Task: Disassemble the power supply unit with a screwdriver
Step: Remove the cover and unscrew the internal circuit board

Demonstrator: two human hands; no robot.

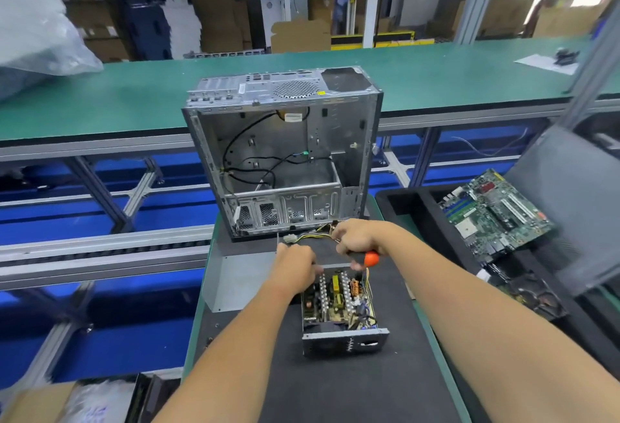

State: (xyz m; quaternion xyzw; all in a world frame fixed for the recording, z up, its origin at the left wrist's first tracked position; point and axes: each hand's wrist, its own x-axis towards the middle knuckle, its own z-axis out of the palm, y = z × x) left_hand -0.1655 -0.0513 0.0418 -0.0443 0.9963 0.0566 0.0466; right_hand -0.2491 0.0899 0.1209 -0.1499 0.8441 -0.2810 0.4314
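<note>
Gripping screwdriver (369, 257), right hand (359, 238); left hand (295, 266) curled on opened power supply unit (342, 308), on desk (369, 389).

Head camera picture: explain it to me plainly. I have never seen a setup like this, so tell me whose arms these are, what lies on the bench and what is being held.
No machine here: a camera worn on a person's head looks down at their own two bare arms. On the dark mat lies an opened power supply unit, its circuit board exposed. The left hand rests on its far left edge. The right hand grips a screwdriver with an orange handle; its tip is hidden. A grey metal cover lies to the left. Behind stands an emptied computer case. To the right, a motherboard sits in a black tray.
</note>
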